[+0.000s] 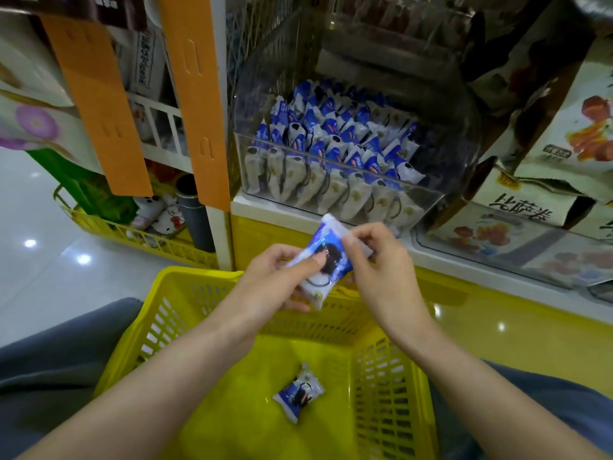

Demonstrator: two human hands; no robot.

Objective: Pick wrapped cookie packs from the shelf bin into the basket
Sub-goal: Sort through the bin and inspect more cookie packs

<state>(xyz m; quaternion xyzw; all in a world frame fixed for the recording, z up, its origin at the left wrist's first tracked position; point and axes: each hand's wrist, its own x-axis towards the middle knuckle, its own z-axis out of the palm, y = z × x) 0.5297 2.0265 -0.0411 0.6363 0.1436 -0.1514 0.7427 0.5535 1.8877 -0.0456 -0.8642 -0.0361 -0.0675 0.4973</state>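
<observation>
The cookie pack (pixel 323 260) hangs over the far rim of the yellow basket (pixel 185 280), your left hand (pixel 275 277) curled round its lower end and your right hand (pixel 374 257) pinching its top edge, likely steadying it to drop beside the loose pack (pixel 298 395) lying inside, the shelf bin (pixel 331 162) just beyond

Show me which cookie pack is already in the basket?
The lone pack on the basket floor; the left hand and right hand hold another pack, the rest fill the clear bin.

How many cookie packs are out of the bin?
2: loose pack on the basket floor; held pack between left hand and right hand above its rim. Arms may hide more.
</observation>
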